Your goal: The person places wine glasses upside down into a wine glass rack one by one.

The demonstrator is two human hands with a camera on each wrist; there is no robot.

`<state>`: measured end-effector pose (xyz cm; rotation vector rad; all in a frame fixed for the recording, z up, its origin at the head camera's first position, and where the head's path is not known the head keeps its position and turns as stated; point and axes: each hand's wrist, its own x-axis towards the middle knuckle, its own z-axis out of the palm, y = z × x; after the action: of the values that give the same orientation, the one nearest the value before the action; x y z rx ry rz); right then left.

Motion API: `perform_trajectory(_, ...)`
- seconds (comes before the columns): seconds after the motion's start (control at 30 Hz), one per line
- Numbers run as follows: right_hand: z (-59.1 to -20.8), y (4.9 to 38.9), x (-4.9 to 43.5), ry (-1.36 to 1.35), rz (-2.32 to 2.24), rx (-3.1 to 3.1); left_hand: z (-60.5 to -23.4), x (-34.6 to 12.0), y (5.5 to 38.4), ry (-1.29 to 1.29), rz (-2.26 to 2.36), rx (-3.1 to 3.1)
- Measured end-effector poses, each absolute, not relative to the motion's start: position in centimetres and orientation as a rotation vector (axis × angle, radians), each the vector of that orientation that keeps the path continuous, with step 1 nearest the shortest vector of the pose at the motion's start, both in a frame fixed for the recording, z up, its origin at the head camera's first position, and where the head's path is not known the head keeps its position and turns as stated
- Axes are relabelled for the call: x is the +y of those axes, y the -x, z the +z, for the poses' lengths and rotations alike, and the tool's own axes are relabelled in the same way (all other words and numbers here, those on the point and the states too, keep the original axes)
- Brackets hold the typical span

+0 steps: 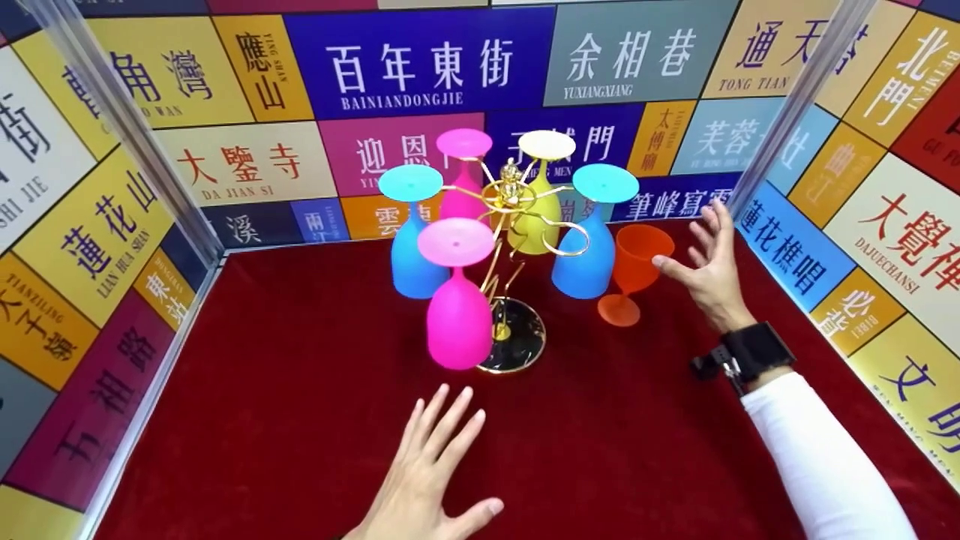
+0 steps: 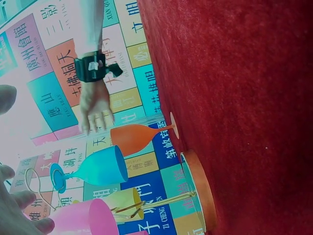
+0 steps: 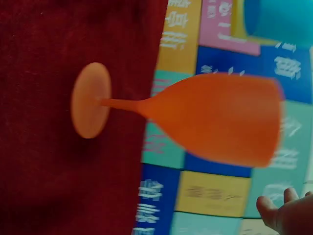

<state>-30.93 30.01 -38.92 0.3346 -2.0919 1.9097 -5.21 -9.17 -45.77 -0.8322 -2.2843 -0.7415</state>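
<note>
An orange goblet (image 1: 641, 255) stands upright on the red cloth, to the right of a gold wire rack (image 1: 508, 193). My right hand (image 1: 712, 274) is beside its bowl with the fingers spread; the right wrist view shows a gap between the fingertips (image 3: 268, 208) and the goblet. Upside down on the rack hang a front pink goblet (image 1: 459, 322), a rear pink one, a yellow goblet (image 1: 534, 225) and two blue goblets (image 1: 585, 259). Low in front of the front pink goblet, my left hand (image 1: 427, 472) has straight, spread fingers and holds nothing.
The rack's round black base (image 1: 525, 349) rests on the red cloth (image 1: 285, 375). One rack loop (image 1: 574, 244) at the front right holds no goblet. Sign-covered panels (image 1: 420, 56) wall the back and both sides, with clear corner posts (image 1: 795, 105).
</note>
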Motion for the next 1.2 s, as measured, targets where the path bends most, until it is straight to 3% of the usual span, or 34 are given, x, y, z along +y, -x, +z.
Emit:
perform_trajectory(0.3, -41.9, 33.4, 28.7, -0.273, 1.83, -2.271, -46.0, -9.2, 5.2, 0.814, -0.738, -2.302)
perform_trajectory(0.57, -42.3, 33.9, 27.0, -0.193, 2.037, -2.13, -46.3, -9.3, 5.2, 0.817, -0.726, -2.283)
perform_trajectory(1.2, -45.2, 36.5, 27.0, 0.004, 1.804, -2.165, -46.8, -9.7, 5.1, 0.807, -0.712, -2.285)
